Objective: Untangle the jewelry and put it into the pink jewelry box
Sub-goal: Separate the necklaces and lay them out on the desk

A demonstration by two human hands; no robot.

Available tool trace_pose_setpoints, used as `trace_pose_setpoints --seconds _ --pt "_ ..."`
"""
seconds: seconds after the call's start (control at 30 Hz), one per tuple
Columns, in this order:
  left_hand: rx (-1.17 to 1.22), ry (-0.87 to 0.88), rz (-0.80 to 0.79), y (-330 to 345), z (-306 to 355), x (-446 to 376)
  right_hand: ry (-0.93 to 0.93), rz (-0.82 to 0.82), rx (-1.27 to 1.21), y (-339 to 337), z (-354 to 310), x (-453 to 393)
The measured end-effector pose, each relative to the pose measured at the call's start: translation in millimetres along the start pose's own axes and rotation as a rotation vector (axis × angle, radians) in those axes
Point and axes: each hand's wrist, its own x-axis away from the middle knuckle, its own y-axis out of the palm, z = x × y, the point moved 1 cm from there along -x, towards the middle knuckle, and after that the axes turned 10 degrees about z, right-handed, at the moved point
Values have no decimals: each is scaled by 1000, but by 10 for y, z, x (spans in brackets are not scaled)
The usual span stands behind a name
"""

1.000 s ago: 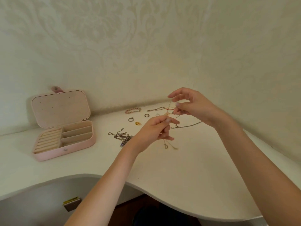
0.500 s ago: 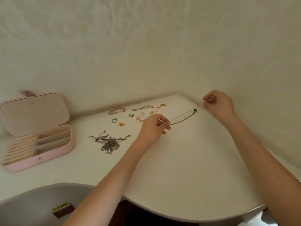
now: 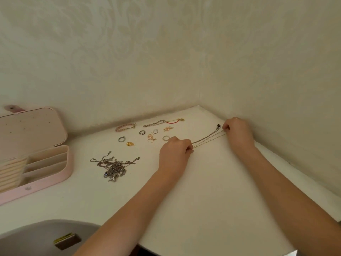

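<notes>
A thin chain necklace point(image 3: 207, 138) with a small dark pendant is stretched low over the white table between my hands. My left hand point(image 3: 175, 150) pinches its near end. My right hand point(image 3: 238, 131) pinches its far end close to the wall corner. A tangled heap of silver chains point(image 3: 113, 167) lies to the left of my left hand. The pink jewelry box point(image 3: 42, 179) stands open at the far left, with its lid up and its compartments showing.
Behind my left hand, sorted pieces lie in rows: a pink bracelet point(image 3: 125, 126), a silver bracelet point(image 3: 154, 123), a red cord bracelet point(image 3: 174, 121), several rings and rose-gold earrings point(image 3: 151, 137). Walls close the back and right. A grey seat point(image 3: 36, 237) sits below the table's curved front edge.
My hands have drawn apart and sunk toward the table, pulling the necklace out straight. The view has swung right, so the box sits farther left.
</notes>
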Motion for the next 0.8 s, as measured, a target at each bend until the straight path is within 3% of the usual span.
trace_pose_setpoints --seconds 0.23,0.5,0.63,0.73,0.8 --pt "-38 144 -44 29 -30 43 18 0 253 1 -86 125" --pt "43 46 160 -422 -319 289 -91 43 -79 -182 -631 491" --pt "-64 -24 302 -781 -845 518 -385 -138 -320 -180 -1378 884" --pt "-228 -201 170 -969 -1208 644 -620 -390 -336 -36 -1931 1114" --pt "-240 -254 114 -1018 -1358 745 -665 -531 -298 115 -2186 1196"
